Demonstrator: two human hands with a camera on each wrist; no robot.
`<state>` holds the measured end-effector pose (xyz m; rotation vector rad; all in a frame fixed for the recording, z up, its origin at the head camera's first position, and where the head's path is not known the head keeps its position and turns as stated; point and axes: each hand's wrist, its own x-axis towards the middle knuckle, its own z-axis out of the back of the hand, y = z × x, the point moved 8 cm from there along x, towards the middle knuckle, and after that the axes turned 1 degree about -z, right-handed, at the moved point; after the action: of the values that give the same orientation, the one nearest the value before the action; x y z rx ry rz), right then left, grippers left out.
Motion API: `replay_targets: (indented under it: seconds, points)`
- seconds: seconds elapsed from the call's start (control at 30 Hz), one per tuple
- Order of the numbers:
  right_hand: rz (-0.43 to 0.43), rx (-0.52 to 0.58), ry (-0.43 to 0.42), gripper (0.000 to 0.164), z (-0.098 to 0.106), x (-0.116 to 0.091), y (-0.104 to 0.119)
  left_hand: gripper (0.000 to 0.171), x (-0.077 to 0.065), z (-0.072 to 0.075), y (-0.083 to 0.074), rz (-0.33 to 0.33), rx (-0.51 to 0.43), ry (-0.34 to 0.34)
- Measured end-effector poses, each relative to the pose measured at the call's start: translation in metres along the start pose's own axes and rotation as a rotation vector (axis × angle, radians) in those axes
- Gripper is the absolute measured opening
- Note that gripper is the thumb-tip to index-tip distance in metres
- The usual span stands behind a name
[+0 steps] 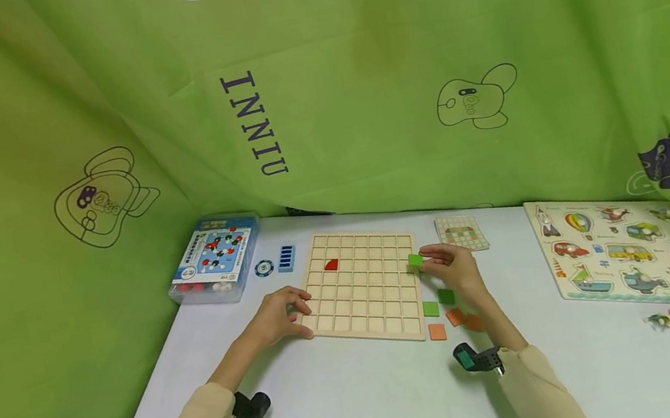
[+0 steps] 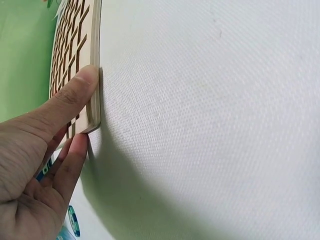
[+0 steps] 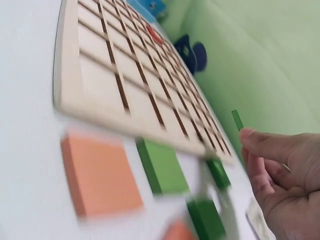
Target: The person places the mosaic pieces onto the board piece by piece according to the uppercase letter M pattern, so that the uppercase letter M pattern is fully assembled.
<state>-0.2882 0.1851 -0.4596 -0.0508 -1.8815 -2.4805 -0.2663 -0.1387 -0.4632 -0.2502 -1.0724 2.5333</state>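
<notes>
A square wooden grid board (image 1: 363, 285) lies on the table, with one red quarter-round piece (image 1: 331, 265) in a cell at its upper left. My left hand (image 1: 278, 315) grips the board's near left corner, thumb on the front edge and fingers along the side. Over the board's right edge, my right hand (image 1: 458, 270) pinches a green square tile (image 1: 415, 260), seen nearly edge-on in the right wrist view. Below that hand lie a light green tile (image 1: 431, 308), a dark green tile (image 1: 445, 296) and orange tiles (image 1: 437, 332). Another green tile (image 3: 218, 173) sits by the board's edge.
A pattern card (image 1: 461, 233) lies behind my right hand. Farther right is a vehicle puzzle board (image 1: 638, 252) with two loose pieces in front. At the left are a boxed molecule set (image 1: 216, 259), a round chip (image 1: 264, 268) and a blue block (image 1: 286, 258). Green curtain surrounds the table.
</notes>
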Motion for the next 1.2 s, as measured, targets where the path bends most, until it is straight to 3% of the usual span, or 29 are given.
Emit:
replay_targets:
  seconds: [0.2,0.67,0.97,1.2]
  points:
    - [0.036,0.028,0.05,0.031,-0.037,0.012,0.016,0.028,-0.001,0.001,-0.001,-0.01,0.001,0.002]
    - [0.189,-0.199,0.058,0.028,-0.103,0.039,0.035,0.027,0.0,0.001,0.0,0.01,-0.027,0.008]
    - [0.23,-0.197,0.058,0.026,-0.117,0.04,0.034,0.027,0.0,-0.001,0.001,0.021,-0.038,0.008]
    - [0.229,-0.156,0.051,0.027,-0.119,0.041,0.035,0.027,0.0,0.001,-0.001,-0.006,-0.004,0.006]
